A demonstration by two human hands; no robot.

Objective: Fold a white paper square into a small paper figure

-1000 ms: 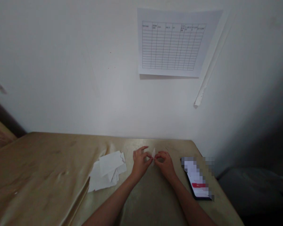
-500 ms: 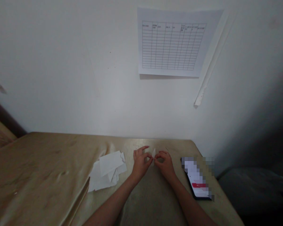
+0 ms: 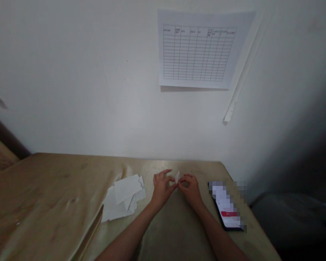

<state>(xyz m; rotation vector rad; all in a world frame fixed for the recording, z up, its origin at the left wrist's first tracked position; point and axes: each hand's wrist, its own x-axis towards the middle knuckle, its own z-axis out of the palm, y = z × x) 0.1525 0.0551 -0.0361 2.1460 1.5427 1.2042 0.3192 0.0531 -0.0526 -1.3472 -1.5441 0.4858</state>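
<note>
A small, pointed piece of white paper (image 3: 178, 175), apparently folded, stands between my two hands above the table. My right hand (image 3: 191, 188) pinches its lower part between thumb and forefinger, the other fingers curled. From the other side, my left hand (image 3: 161, 187) has its thumb tip at the paper's bottom edge and its forefinger beside it, a small gap between the two; the remaining fingers stretch forward. The exact contact at the fingertips is too small to make out. Left of my left hand lies a loose pile of white paper sheets (image 3: 127, 190), some with torn edges.
A phone (image 3: 225, 206) with a lit, partly blurred screen lies right of my right hand. The table (image 3: 78, 181) has a wrinkled brownish cover and meets a white wall. A printed grid sheet (image 3: 195, 54) hangs there. A dark rounded object (image 3: 293, 217) stands beyond the right edge.
My left thumb and forefinger have parted slightly, the thumb shifting toward the right fingertips. More of the paper's upper part shows now. The paper pile and phone stay put.
</note>
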